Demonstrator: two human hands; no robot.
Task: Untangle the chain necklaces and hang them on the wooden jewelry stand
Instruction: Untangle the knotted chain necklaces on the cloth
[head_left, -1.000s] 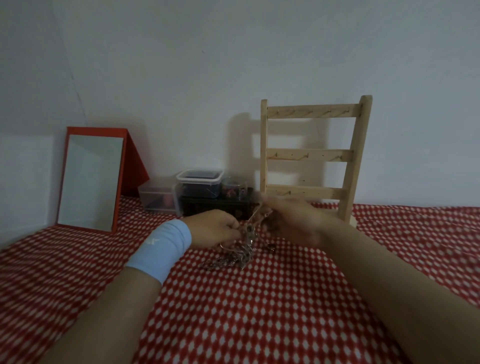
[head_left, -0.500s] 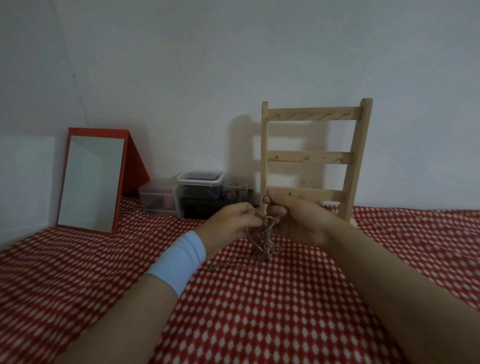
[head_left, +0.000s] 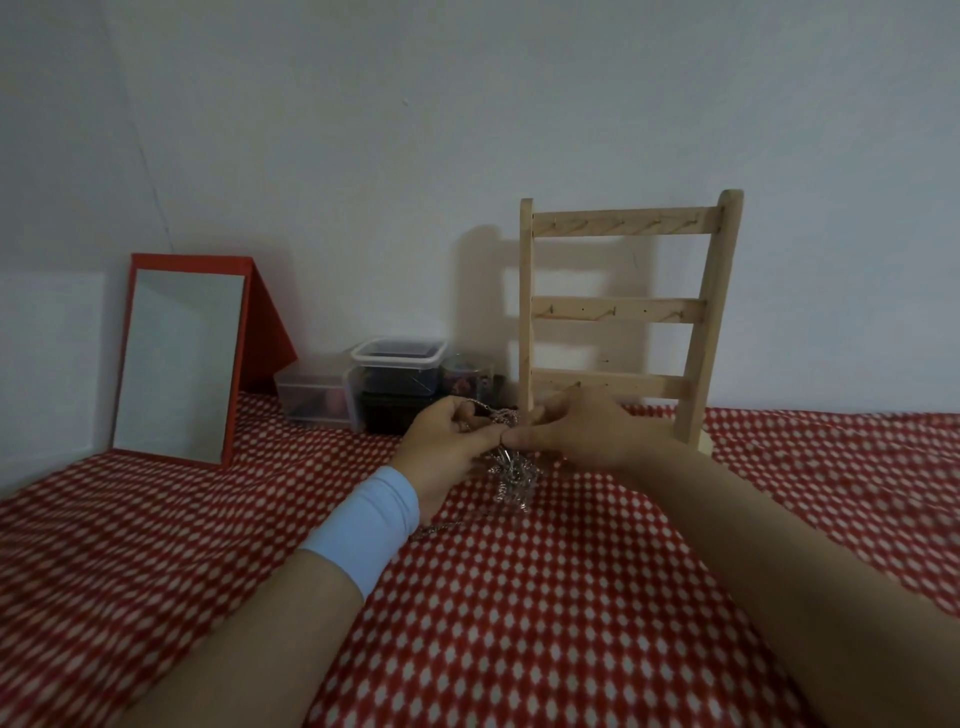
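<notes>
A tangled clump of silver chain necklaces (head_left: 511, 475) hangs between my two hands, just above the red checked cloth. My left hand (head_left: 447, 444), with a light blue wristband, pinches the chains from the left. My right hand (head_left: 582, 434) pinches them from the right, fingertips meeting the left hand's. A thin strand trails on the cloth under my left wrist. The wooden jewelry stand (head_left: 623, 312) rises upright right behind my right hand; its three hook rails carry nothing.
A red-framed mirror (head_left: 179, 358) leans against the wall at the left. Clear plastic boxes (head_left: 358, 384) and a dark box stand by the wall, left of the stand. The red checked cloth (head_left: 519, 623) covers the whole surface.
Both hands lifted the chain clump off the cloth and drew closer together, toward the stand's foot. The clump now dangles below the joined fingertips.
</notes>
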